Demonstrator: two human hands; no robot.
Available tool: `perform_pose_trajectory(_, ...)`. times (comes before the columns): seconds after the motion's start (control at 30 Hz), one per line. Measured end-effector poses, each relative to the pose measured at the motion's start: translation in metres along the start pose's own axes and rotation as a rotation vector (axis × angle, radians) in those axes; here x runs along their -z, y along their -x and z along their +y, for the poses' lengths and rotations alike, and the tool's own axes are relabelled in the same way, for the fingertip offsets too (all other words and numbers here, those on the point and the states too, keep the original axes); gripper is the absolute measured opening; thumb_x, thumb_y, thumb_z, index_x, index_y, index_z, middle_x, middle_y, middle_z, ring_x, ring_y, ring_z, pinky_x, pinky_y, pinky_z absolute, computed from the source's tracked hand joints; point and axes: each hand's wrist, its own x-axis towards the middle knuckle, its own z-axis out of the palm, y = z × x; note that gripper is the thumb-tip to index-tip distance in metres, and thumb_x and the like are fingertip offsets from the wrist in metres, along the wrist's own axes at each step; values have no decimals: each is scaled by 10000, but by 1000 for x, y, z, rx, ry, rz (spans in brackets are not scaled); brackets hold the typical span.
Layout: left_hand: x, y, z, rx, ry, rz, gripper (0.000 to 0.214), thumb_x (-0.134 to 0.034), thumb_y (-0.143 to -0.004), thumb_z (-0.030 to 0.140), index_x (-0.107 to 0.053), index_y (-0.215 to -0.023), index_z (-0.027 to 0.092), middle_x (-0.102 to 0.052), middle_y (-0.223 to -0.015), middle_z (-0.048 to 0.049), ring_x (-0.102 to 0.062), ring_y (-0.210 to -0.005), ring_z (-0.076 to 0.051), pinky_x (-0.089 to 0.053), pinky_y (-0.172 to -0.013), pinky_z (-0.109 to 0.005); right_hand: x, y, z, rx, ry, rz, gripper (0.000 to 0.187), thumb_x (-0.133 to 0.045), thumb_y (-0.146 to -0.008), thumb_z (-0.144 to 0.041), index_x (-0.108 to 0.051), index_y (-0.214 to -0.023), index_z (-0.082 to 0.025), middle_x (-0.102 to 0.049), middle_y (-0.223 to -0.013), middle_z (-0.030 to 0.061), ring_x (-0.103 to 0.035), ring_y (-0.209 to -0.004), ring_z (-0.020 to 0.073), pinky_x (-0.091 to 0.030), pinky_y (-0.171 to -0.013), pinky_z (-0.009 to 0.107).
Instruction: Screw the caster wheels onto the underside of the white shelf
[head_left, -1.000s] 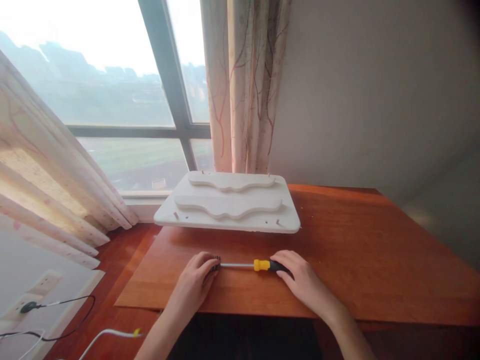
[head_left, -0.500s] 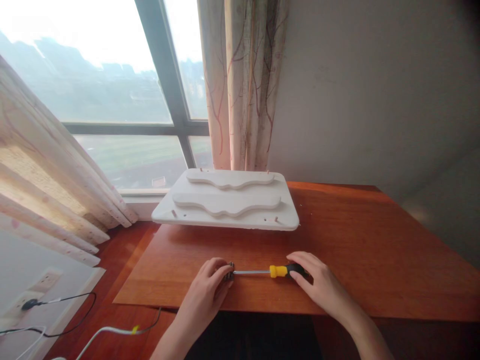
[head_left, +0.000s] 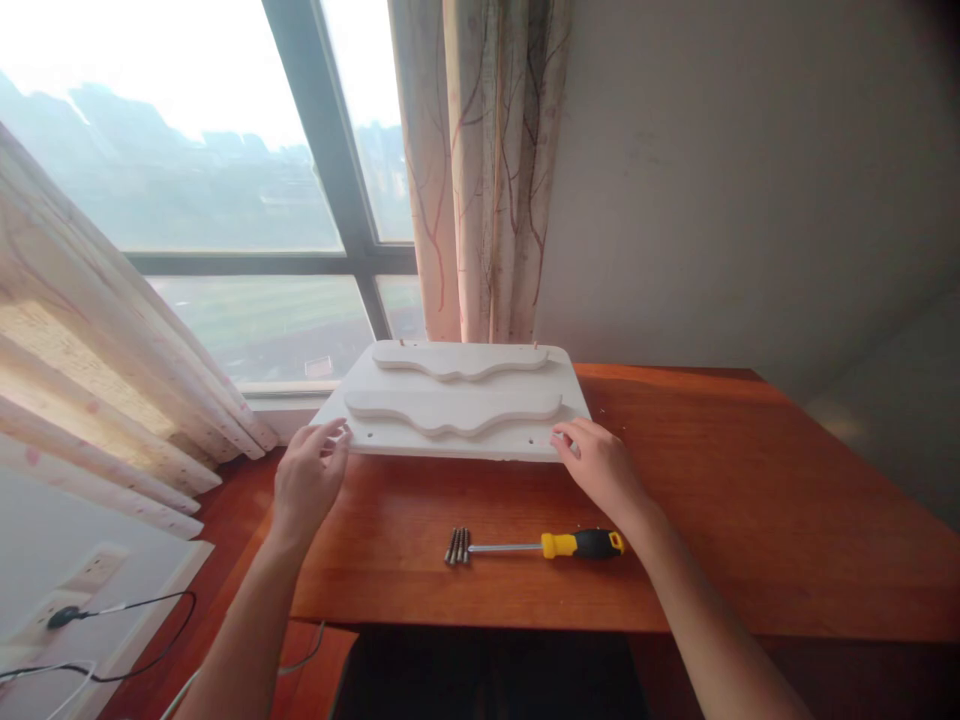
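Note:
A white board (head_left: 480,448) lies on the table with two wavy-edged white strips, the front one (head_left: 450,408) and the back one (head_left: 461,360), on its upper face. My left hand (head_left: 309,480) is at the board's front left corner, its fingertips closed around where a wooden dowel stands. At the front right corner, my right hand (head_left: 596,458) pinches the spot of the other front dowel. Both front dowels are mostly hidden by my fingers. Nearer me lie several dark screws (head_left: 457,546) in a row, beside the tip of a yellow and black screwdriver (head_left: 581,544).
The brown wooden table (head_left: 720,500) extends far to the right, its front edge close to me. Back dowels (head_left: 536,346) stick up from the board. Curtains (head_left: 480,200) and a window are behind; a plug (head_left: 66,616) with cables is at lower left.
Both hands have left the screws and the screwdriver and moved forward to the board's front corners. The screws and screwdriver now lie released on the table.

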Motion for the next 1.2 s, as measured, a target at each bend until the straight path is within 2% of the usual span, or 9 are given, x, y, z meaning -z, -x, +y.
perform_pose_trajectory(0.1,-4,-5,-5,-31,-30,7,384,-500,-922,423,-733,-1071,155,-683,-965,-72,-634,-709,-184,-509,-743,-327,-4,-4,1,28,24,2,283,-475,-996,-250,-742,-905,-225,-709,-861,55,-631,-768,194,-446,-704,301)
perform_pose_trajectory(0.3,-12,-4,-7,-19,52,15,321,-563,-899,412,-758,-1023,189,-741,-956,-51,-653,-726,-180,-503,-736,-296,1,3,13,24,29,24,245,-519,-955,-241,-741,-853,-219,-687,-803,45,-602,-704,189,-429,-668,303)
perform_pose_trajectory(0.5,-23,16,17,-91,115,-29,253,-576,-924,378,-750,-998,209,-748,-923,-19,-629,-677,-149,-489,-694,-266,19,22,42,-9,64,99,210,-526,-946,-234,-716,-870,-190,-696,-824,48,-615,-696,187,-461,-700,306)
perform_pose_trajectory(0.63,-22,35,33,-123,111,-39,237,-564,-960,369,-732,-1008,210,-735,-932,-7,-623,-657,-130,-481,-680,-253,30,39,53,-40,47,116,195,-531,-951,-243,-711,-894,-196,-710,-849,47,-626,-680,178,-481,-688,301)
perform_pose_trajectory(0.83,-16,46,37,-156,131,-72,225,-560,-975,353,-716,-1018,196,-725,-944,-12,-645,-691,-125,-486,-672,-234,39,63,47,-42,14,132,181,-533,-976,-262,-700,-939,-201,-704,-860,36,-639,-699,164,-498,-689,285)
perform_pose_trajectory(1.2,-5,67,42,-129,145,-102,211,-565,-974,352,-709,-1029,207,-707,-966,-9,-593,-628,-95,-487,-592,-198,53,96,29,-64,65,160,158,-546,-985,-266,-686,-944,-203,-694,-840,25,-643,-680,153,-501,-673,285)
